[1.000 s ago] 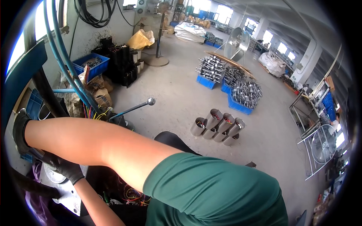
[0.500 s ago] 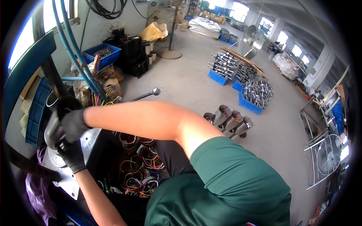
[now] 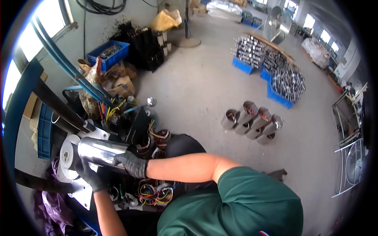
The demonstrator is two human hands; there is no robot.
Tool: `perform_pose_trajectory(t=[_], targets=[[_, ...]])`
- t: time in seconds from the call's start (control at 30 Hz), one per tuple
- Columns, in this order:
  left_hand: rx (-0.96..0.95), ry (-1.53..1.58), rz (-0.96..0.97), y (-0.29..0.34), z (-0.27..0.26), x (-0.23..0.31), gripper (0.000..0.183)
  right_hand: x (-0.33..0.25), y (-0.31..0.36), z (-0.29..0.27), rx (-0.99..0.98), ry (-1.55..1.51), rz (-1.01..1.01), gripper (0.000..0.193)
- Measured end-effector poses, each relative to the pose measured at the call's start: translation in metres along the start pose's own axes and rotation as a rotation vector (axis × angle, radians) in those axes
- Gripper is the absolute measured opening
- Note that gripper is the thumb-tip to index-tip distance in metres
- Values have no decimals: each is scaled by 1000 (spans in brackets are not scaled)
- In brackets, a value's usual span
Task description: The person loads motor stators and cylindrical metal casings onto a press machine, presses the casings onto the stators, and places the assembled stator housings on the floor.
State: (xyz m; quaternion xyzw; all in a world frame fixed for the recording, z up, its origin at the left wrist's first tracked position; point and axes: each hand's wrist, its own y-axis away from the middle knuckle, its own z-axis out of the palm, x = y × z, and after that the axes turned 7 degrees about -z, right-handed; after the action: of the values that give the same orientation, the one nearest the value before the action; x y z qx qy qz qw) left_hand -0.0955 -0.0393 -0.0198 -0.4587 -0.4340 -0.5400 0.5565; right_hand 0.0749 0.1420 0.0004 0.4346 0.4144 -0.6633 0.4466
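Observation:
A shiny metal cylinder (image 3: 101, 151), apparently a motor housing, is held nearly sideways over the press plate (image 3: 84, 200). My gloved right hand (image 3: 132, 163) grips its right end, fingers closed over the wall. Under its left end is my gloved left hand (image 3: 90, 175), closed against the lower side, its fingers partly hidden. Just left of the cylinder stands a round metal block (image 3: 67, 156) on the plate. Below my right hand, several wound stators (image 3: 147, 191) with coloured leads lie in a dark space.
Dark press columns (image 3: 43, 181) and a ball-ended lever (image 3: 151, 102) surround the work spot. On the floor to the right stand several grey cylinders (image 3: 249, 114) with wires inside. Farther off, blue crates (image 3: 280, 96) hold metal shafts. A blue bin (image 3: 108, 55) sits by the wall.
My right hand has moved from the press to the right and now grips the cylinder, which lies sideways in full view. My left hand stays near the press. The whole view has shifted.

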Motion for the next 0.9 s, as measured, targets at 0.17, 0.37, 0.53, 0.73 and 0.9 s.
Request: perform_pose_trajectory(t=[0.17, 0.37, 0.53, 0.73, 0.9], targets=[[-372, -426, 97, -125, 7, -11, 37, 20, -13, 5, 30, -157, 208, 14], [-166, -1160, 128, -101, 55, 45, 50, 53, -19, 1, 13, -174, -187, 17], [-145, -1588, 33, -66, 104, 89, 41, 59, -19, -3, 61, -16, -354, 11], [20, -1310, 0, -90, 112, 64, 47, 40, -27, -9, 263, -783, 399, 18], [80, -1369, -134, -101, 96, 64, 56, 26, -22, -1, 339, -679, 350, 16]])
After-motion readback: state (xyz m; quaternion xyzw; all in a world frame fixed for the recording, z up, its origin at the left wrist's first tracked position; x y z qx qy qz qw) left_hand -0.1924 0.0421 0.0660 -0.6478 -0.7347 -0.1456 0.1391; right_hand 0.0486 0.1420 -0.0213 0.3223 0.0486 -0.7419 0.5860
